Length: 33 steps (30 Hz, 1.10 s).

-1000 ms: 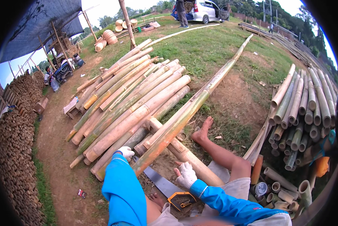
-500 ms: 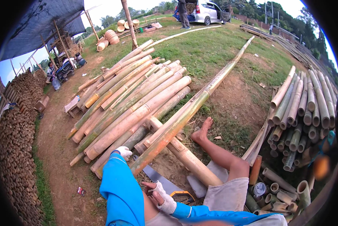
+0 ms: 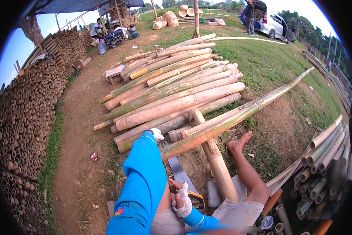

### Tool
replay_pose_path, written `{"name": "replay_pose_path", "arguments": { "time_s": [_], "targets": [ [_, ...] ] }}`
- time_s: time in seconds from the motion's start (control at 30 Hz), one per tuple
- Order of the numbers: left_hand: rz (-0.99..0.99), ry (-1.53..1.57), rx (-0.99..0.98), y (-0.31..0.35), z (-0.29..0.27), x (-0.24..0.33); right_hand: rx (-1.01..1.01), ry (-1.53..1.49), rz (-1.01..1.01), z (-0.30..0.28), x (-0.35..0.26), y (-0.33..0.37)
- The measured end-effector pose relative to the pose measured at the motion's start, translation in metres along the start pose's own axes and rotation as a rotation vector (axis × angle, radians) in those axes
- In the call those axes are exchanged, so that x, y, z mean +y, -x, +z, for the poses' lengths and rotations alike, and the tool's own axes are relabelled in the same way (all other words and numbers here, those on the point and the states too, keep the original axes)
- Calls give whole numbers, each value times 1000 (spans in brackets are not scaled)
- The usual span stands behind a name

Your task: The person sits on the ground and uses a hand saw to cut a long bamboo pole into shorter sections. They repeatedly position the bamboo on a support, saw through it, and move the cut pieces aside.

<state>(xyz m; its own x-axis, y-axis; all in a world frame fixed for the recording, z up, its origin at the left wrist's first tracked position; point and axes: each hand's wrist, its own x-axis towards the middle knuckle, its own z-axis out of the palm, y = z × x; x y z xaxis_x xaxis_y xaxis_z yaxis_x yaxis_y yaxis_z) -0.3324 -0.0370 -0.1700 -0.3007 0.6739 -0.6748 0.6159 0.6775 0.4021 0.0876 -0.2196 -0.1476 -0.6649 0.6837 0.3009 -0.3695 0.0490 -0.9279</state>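
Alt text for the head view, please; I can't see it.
The gloved right hand, open, is near a handsaw; the gloved left hand is beside stacked bamboo poles. A long bamboo pole lies across a bamboo log, with grass and a car beyond.

Hands (image 3: 182, 200), two! Saw (image 3: 180, 172), one. Supporting log (image 3: 219, 168), one; long bamboo (image 3: 238, 115) across it, one or two, can't tell. Red packet (image 3: 94, 158), one. Car (image 3: 273, 26), one! People (image 3: 249, 19), two at least. Middle pile (image 3: 176, 103), over ten poles! Left stack (image 3: 37, 113), too many to tally!
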Motion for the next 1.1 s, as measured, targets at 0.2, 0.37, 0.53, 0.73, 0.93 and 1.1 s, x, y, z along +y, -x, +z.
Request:
{"name": "replay_pose_path", "arguments": {
  "time_s": [0.2,0.37,0.53,0.73,0.93,1.1],
  "targets": [
    [15,-14,28,-10,-1,-2,3,-104,63,1,0,5],
    [31,-87,3,-10,-1,1,6,-114,-79,-5,2,0],
    [59,-132,27,-6,-1,4,-70,237,-40,2,7,13],
    [70,-87,28,-1,-2,0,82,-172,-40,-1,-1,-1],
    [64,-124,44,-6,-1,-5,-46,117,-63,1,4,4],
    [57,-99,47,-14,-3,-10,-16,30,38,4,14,19]
  ]
}}
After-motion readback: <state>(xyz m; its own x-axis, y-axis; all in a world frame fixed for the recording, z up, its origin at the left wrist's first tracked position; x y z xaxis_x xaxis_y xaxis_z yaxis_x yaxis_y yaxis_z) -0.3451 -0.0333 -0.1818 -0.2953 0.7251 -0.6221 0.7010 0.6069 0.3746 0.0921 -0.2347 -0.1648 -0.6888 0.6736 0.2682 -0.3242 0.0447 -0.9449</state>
